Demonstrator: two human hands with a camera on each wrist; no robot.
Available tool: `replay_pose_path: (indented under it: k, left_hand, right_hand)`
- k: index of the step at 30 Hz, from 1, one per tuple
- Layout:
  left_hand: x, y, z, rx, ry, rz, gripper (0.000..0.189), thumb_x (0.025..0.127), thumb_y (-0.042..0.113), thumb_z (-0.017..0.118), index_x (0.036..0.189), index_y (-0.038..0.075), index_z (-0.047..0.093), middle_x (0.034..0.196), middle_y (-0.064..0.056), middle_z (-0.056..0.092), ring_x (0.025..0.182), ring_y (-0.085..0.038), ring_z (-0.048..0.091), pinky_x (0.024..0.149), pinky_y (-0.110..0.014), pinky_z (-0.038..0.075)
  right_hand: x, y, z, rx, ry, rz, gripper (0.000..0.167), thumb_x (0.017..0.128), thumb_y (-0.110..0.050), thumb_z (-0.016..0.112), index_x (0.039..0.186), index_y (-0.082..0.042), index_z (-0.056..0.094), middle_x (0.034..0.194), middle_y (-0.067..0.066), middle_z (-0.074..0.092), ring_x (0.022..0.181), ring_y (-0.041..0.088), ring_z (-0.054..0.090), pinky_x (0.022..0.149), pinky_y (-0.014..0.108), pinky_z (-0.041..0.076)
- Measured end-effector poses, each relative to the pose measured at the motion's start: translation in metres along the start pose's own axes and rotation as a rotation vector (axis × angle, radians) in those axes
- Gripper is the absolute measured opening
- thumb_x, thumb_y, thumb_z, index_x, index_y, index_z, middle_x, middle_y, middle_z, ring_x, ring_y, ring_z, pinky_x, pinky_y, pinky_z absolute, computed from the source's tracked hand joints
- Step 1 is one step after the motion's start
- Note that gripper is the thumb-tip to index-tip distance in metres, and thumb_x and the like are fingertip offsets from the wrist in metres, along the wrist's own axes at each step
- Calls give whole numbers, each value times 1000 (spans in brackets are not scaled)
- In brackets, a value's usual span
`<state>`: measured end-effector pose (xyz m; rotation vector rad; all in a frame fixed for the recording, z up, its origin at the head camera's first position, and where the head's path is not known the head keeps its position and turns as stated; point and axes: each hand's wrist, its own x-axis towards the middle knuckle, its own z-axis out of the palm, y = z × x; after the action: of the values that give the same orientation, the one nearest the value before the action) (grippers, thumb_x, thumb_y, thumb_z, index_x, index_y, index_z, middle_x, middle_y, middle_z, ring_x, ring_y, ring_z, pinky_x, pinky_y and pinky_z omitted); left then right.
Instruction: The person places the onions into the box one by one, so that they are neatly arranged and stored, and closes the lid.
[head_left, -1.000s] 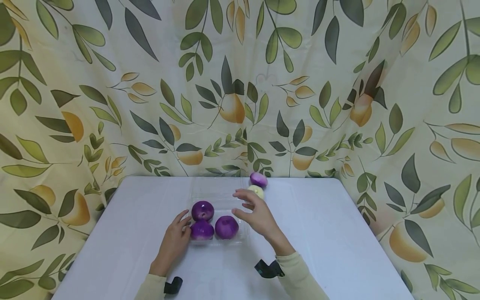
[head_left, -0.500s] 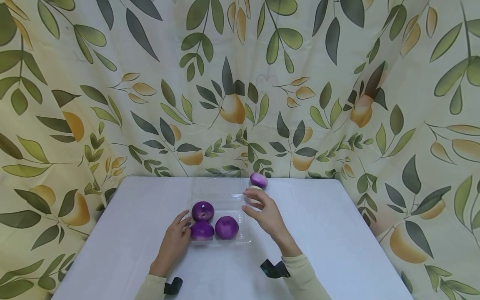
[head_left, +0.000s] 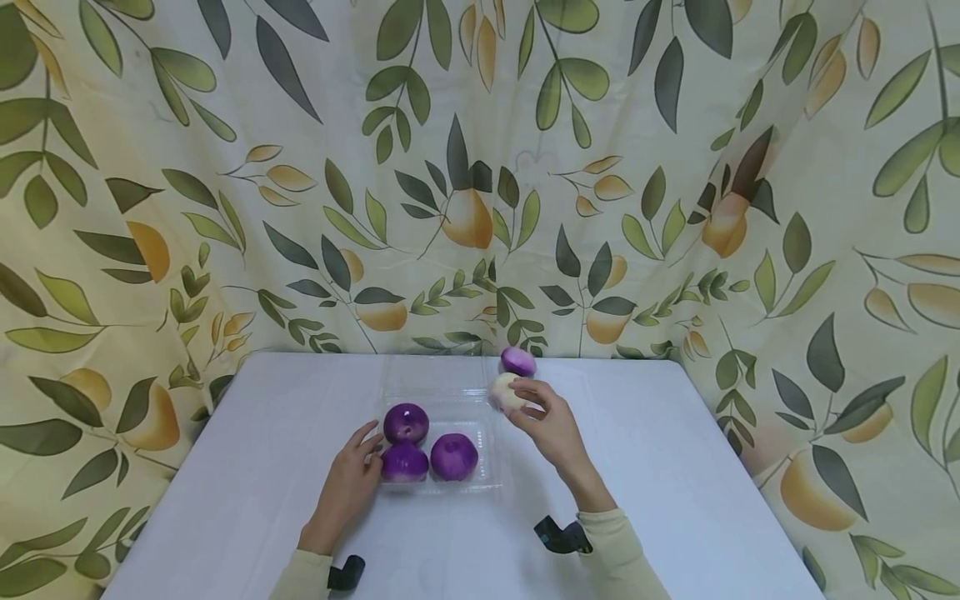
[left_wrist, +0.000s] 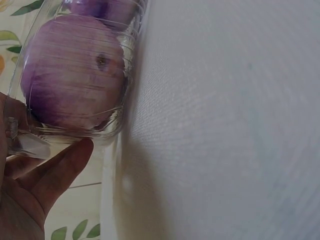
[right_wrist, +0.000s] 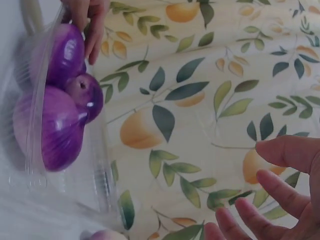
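Observation:
A clear plastic container [head_left: 480,482] sits on the table with its lid folded back, holding two purple onions [head_left: 406,423] at left and a third purple onion [head_left: 454,457] at right. My left hand [head_left: 352,467] holds the container's left edge; in the left wrist view, fingers [left_wrist: 65,170] lie against its corner and rim. My right hand [head_left: 555,429] is beside a white onion [head_left: 504,391], its fingertips overlapping the onion's right side. In the right wrist view, fingers [right_wrist: 282,192] are spread and relaxed, with nothing seen between them.
Another purple onion [head_left: 518,361] lies at the table's back edge, behind the white one. The open lid [head_left: 435,375] lies behind the container. A leaf-and-fruit patterned curtain [head_left: 480,208] hangs around the white table [head_left: 660,467].
My right hand has moved right, from over the container to the white onion's right side. The white onion has shifted slightly left and nearer. My left hand has stayed in place.

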<state>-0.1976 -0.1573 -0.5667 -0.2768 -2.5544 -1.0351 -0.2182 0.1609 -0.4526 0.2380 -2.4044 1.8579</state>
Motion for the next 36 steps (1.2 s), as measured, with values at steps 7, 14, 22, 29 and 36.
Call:
replay_pose_path:
  k: [7, 14, 22, 29, 36]
  left_hand:
    - [-2, 0, 0, 2, 1, 2, 33, 88, -2, 60, 120, -5, 66, 140, -12, 57, 102, -24, 71, 81, -39, 59]
    - [-3, -1, 2, 20, 17, 17, 32, 88, -1, 60, 119, -6, 66, 138, -12, 57, 100, -24, 71, 78, -36, 60]
    - [-2, 0, 1, 1, -5, -10, 33, 88, -2, 60, 120, -6, 65, 141, -12, 55, 102, -25, 70, 80, -35, 60]
    - [0, 2, -1, -2, 12, 10, 33, 88, -2, 61, 121, -6, 66, 140, -12, 56, 102, -25, 70, 81, -40, 59]
    - [-1, 1, -1, -10, -4, 1, 33, 88, -1, 61, 121, -6, 65, 141, -12, 55, 103, -25, 70, 81, -38, 60]
  right_hand:
    - [7, 14, -8, -52, 46, 93, 42, 87, -11, 72, 127, -7, 61, 137, 11, 57, 128, 32, 55, 105, 48, 49]
    - [14, 27, -15, -59, 85, 157, 42, 85, -15, 73, 125, -10, 63, 140, 10, 55, 128, 32, 55, 103, 47, 51]
    - [25, 43, -18, -89, 95, 189, 47, 87, -20, 71, 130, -8, 59, 141, 10, 54, 129, 32, 54, 103, 49, 50]
    - [32, 63, -17, -91, 85, 181, 47, 88, -20, 70, 132, -10, 58, 141, 10, 54, 129, 32, 54, 103, 47, 50]
    - [35, 82, -14, -107, 65, 214, 45, 89, -19, 69, 132, -11, 57, 142, 12, 54, 130, 34, 53, 101, 48, 50]
